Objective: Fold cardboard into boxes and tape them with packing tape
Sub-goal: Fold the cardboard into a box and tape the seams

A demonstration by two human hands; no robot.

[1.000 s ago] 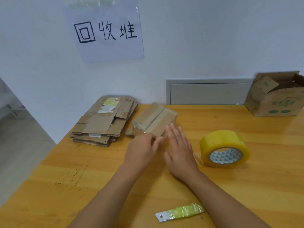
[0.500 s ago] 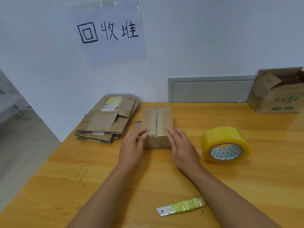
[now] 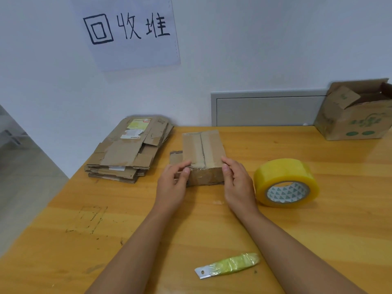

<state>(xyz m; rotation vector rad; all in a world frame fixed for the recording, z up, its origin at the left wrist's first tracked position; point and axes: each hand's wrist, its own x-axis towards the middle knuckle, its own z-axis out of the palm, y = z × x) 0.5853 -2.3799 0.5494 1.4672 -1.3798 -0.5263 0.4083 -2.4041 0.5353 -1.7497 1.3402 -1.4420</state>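
Both hands (image 3: 171,187) (image 3: 238,185) at box (image 3: 203,151) near edge

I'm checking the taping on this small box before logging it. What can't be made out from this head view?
- Small cardboard box: far and bottom sides face away; near corners covered by the left hand and right hand.
- Open carton: cut off by the right edge.
- Flattened cardboard stack: label print too small.

Paper sign (image 3: 131,32) with handwritten characters on the white wall; grey panel (image 3: 267,110) set low behind the wooden counter (image 3: 318,230); faint pen marks (image 3: 89,218) on its left part.
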